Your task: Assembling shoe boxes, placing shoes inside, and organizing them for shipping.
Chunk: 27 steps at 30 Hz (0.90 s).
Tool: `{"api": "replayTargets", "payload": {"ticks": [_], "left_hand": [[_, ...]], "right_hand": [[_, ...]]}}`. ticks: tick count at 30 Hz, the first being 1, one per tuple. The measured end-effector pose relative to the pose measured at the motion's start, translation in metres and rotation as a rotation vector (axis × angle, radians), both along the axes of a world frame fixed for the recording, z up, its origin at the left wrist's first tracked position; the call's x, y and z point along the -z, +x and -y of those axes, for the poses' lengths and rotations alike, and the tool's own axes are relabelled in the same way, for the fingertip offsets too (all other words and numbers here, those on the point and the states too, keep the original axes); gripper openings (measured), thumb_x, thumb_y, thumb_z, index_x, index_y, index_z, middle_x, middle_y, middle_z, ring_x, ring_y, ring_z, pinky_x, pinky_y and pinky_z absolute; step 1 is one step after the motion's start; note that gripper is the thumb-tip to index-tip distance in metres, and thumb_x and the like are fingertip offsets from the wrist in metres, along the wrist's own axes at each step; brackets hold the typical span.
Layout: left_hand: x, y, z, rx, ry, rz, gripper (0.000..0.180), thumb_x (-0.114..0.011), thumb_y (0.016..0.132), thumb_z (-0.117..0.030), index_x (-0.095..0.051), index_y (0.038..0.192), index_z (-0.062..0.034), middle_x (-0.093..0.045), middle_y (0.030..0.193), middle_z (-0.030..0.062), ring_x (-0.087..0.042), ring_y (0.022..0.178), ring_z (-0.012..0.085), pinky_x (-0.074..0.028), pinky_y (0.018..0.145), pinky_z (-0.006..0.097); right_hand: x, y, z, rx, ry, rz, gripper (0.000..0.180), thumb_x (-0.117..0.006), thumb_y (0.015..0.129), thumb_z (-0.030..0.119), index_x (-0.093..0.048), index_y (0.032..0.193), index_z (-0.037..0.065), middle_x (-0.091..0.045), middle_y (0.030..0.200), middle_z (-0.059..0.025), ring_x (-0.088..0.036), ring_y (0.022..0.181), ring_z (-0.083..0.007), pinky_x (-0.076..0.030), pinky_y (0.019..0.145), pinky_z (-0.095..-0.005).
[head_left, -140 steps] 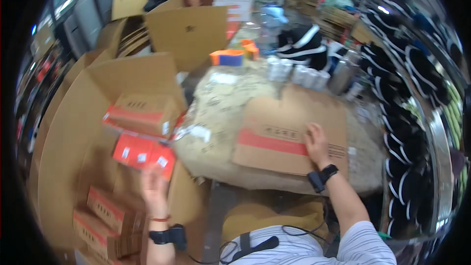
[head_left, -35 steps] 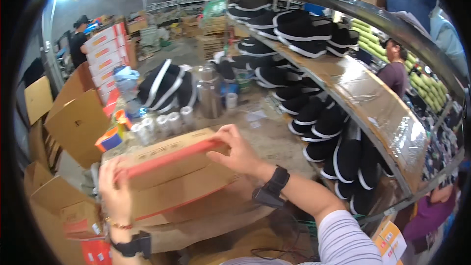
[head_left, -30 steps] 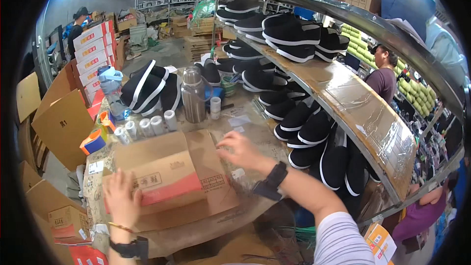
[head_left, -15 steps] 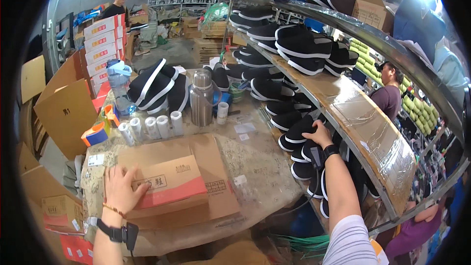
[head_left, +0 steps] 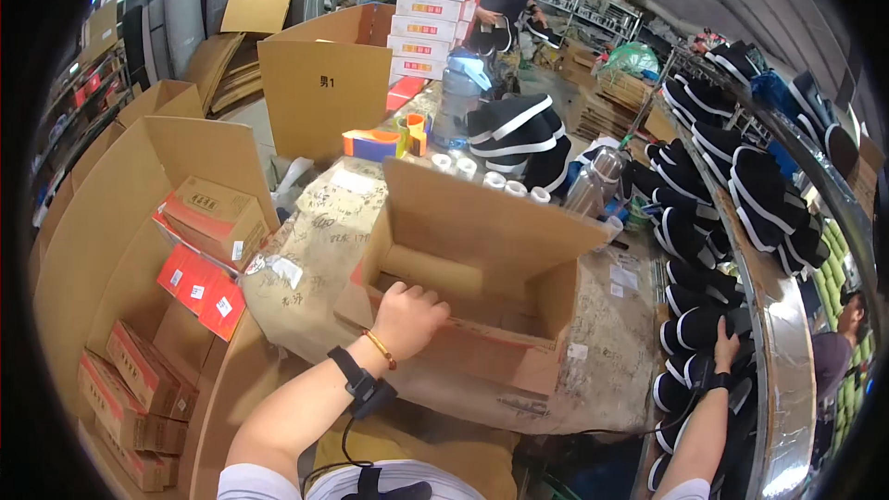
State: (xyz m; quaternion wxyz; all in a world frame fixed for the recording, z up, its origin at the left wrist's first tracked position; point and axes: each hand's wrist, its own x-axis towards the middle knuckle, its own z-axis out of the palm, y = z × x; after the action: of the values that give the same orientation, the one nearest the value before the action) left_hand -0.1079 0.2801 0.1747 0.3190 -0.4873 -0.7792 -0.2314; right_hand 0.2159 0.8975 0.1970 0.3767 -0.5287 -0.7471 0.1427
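On the table in front of me stands an open cardboard shoebox [head_left: 491, 213], its lid raised at the back. The part of its inside that shows holds nothing. My left hand [head_left: 410, 319] is closed over the box's near left wall, fingers curled across the rim. Away to the right, my right hand [head_left: 724, 352] grips a black slip-on shoe [head_left: 694, 327] with a white sole on a lower level of the rack. Its fingers are partly hidden by the shoe. Several similar shoes sit above and below it.
A steel bottle [head_left: 593, 181], white rolls [head_left: 495, 181], a tape dispenser [head_left: 372, 144], a water jug [head_left: 458, 97] and piled shoes [head_left: 519, 130] stand behind the box. Left is a large carton [head_left: 111, 222] holding shoeboxes. A person [head_left: 500, 9] stands beyond stacked boxes [head_left: 426, 28].
The view has swung left. The closed box under my left hand now stands open, lid up, with that hand at its rim. My right hand remains among the rack's shoes.
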Motion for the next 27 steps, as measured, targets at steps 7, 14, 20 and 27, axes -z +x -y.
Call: {"api": "replayTargets", "payload": {"ticks": [7, 14, 20, 27], "left_hand": [[-0.007, 0.001, -0.014, -0.049, -0.234, 0.101, 0.009, -0.064, 0.079, -0.021, -0.061, 0.077, -0.0129, -0.058, 0.075, 0.0027, -0.057, 0.075, 0.0227, -0.041, 0.067, 0.036], [-0.039, 0.075, -0.073, 0.687, 0.117, 1.300, 0.043, -0.047, 0.100, -0.030, -0.045, 0.134, -0.0036, -0.061, 0.114, 0.0114, -0.058, 0.105, 0.0224, -0.040, 0.097, 0.037], [-0.108, 0.043, -0.043, 0.397, 0.482, 0.541, 0.038, -0.064, 0.084, -0.006, -0.053, 0.119, 0.0012, -0.063, 0.101, 0.0170, -0.062, 0.092, 0.0317, -0.048, 0.083, 0.038], [-0.028, -0.010, -0.008, 0.258, -0.208, 0.120, 0.043, -0.069, 0.071, -0.018, -0.064, 0.114, -0.0152, -0.063, 0.085, 0.0085, -0.062, 0.079, 0.0281, -0.050, 0.068, 0.040]], "right_hand": [[-0.039, -0.052, 0.143, -0.613, -0.217, -0.322, 0.018, -0.063, 0.085, 0.016, -0.068, 0.085, -0.001, -0.066, 0.076, -0.0026, -0.060, 0.071, -0.0148, -0.047, 0.069, -0.0288], [-0.045, -0.082, 0.329, -0.864, -0.978, -1.201, 0.021, -0.058, 0.090, 0.018, -0.057, 0.105, 0.003, -0.060, 0.095, -0.0077, -0.060, 0.087, -0.0193, -0.050, 0.076, -0.0287], [0.002, -0.132, 0.382, -1.084, -1.295, -1.188, 0.028, -0.057, 0.092, 0.028, -0.052, 0.103, 0.003, -0.054, 0.095, -0.0068, -0.056, 0.096, -0.0224, -0.049, 0.080, -0.0346], [0.001, -0.153, 0.399, -1.416, -1.658, -1.697, 0.015, -0.054, 0.094, 0.013, -0.055, 0.108, 0.006, -0.050, 0.101, -0.0059, -0.052, 0.100, -0.0182, -0.051, 0.087, -0.0357]]}}
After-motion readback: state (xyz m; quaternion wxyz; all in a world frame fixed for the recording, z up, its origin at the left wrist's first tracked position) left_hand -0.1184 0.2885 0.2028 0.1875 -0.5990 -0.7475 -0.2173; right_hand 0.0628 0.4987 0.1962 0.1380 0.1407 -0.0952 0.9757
